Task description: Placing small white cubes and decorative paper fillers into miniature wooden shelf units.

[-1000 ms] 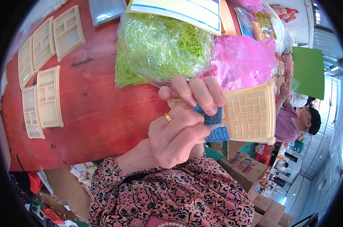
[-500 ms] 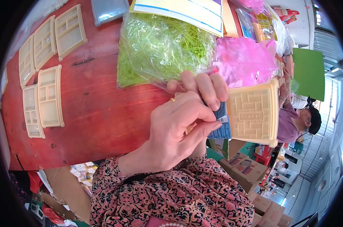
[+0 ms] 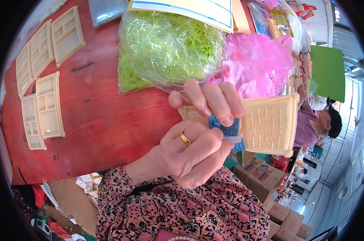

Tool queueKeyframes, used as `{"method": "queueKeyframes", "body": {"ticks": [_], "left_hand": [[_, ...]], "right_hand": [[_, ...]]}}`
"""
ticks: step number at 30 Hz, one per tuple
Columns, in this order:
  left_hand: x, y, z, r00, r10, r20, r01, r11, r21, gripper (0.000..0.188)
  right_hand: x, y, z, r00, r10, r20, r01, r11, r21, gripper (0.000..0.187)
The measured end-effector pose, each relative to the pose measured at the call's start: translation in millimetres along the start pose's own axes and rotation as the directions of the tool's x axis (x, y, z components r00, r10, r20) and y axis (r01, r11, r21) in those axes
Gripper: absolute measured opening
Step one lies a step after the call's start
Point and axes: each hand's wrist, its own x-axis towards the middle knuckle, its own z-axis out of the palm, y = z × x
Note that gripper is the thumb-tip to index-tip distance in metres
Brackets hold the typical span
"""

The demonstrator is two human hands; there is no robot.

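A cream plastic tray [image 3: 269,125] with a raised brick pattern is held up above the table's near edge. My right hand [image 3: 216,102] has its fingers curled over the tray's upper side; its palm and arm are hidden behind my left hand. A blue printed label [image 3: 229,129] lies across the tray's middle, and a pale strip of it lifts. My left hand [image 3: 196,154], with a gold ring, is closed in a pinch at the label's lower edge. Its fingertips are partly hidden.
A bag of green shredded filler [image 3: 170,48] and a pink plastic bag [image 3: 258,64] lie beyond my hands. Several compartment trays [image 3: 50,104] rest on the red table [image 3: 109,132] at left. Cardboard boxes [image 3: 260,178] stand below right. A person [image 3: 310,124] is at far right.
My left hand has turned to a more closed fist and shifted slightly down, and the label's edge now shows a lifted pale strip. The view has shifted slightly.
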Motion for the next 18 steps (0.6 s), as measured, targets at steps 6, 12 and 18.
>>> {"method": "queueKeyframes", "body": {"ticks": [6,12,18], "left_hand": [[-10.2,2.9,-0.4,0.996,-0.022,0.09,0.022,1.0,0.007,0.015],[-7.6,12.9,7.9,0.998,-0.068,0.002,0.067,0.985,-0.159,0.023],[-1.7,8.9,1.0,0.903,-0.412,0.125,0.427,0.825,-0.37,0.019]], "right_hand": [[-2.5,-6.9,-9.9,0.991,0.081,0.11,-0.072,0.994,-0.083,0.005],[5.7,-22.5,-22.0,0.98,-0.048,0.191,0.054,0.998,-0.029,0.012],[5.0,-12.4,-26.3,0.978,-0.043,0.205,0.031,0.998,0.062,0.018]]}}
